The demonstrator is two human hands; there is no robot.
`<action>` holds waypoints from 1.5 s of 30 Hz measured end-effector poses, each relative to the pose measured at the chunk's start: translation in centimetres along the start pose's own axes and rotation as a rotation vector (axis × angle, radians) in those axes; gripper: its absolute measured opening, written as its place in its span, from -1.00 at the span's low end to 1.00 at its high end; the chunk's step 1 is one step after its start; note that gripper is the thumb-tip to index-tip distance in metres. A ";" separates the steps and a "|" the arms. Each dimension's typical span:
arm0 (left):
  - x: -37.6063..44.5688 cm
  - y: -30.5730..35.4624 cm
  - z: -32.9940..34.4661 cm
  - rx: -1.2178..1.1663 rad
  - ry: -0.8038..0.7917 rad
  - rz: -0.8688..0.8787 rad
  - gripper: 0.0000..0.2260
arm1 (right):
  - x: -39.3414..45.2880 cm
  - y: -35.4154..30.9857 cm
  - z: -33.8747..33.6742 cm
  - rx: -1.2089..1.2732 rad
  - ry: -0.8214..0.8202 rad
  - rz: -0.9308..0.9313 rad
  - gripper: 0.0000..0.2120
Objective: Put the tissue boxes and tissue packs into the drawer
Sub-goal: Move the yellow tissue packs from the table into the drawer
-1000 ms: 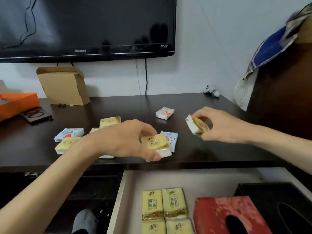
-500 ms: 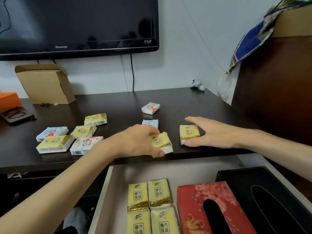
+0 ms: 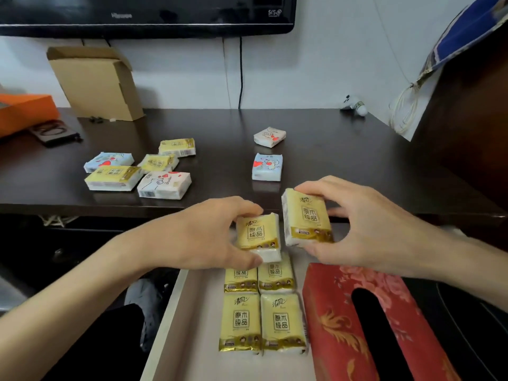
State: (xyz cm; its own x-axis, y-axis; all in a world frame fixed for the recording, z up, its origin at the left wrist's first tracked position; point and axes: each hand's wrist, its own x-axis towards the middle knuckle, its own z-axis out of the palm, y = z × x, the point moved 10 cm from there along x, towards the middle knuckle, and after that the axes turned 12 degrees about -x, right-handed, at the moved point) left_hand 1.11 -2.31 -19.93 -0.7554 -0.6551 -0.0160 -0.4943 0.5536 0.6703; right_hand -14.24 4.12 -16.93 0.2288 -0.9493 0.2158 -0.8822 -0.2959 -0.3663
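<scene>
Two yellow packs have been lifted off the worktop [image 3: 316,160], one gripped in the left hand [image 3: 209,232], yellow pack [image 3: 257,233], one in the right hand [image 3: 365,224], yellow pack [image 3: 308,218], and are held over the drawer [image 3: 170,320]; seven packs remain.

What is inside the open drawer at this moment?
The drawer holds four yellow tissue packs in two rows, a red tissue box and a black box. The left hand and right hand cover its back part.

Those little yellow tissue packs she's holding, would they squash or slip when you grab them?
Probably soft: the pack in the right hand looks plump and pillowy. The glossy wrapper could be a bit slippery. Likely light, since the left hand holds another pack with fingertips alone.
</scene>
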 end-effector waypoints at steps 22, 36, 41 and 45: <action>-9.4 -1.8 7.7 0.374 -0.215 -0.005 -0.29 | -4.5 -6.3 9.3 -0.482 -0.438 -0.104 -0.20; -11.2 -0.7 10.6 0.392 -0.232 0.128 -0.31 | -6.5 -8.1 11.9 -0.712 -0.549 -0.181 -0.59; -10.9 -0.2 11.2 0.387 -0.207 0.156 -0.30 | -6.1 -7.9 11.7 -0.705 -0.539 -0.168 -0.60; -10.9 -0.1 11.0 0.385 -0.200 0.160 -0.29 | -5.7 -7.5 11.3 -0.655 -0.556 -0.128 -0.57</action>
State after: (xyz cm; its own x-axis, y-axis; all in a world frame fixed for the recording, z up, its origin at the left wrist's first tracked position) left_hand 4.68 10.39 -27.98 -0.8847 -0.4548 -0.1025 -0.4599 0.8153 0.3517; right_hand -4.31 10.53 -25.62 0.3600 -0.8778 -0.3160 -0.8560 -0.4455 0.2623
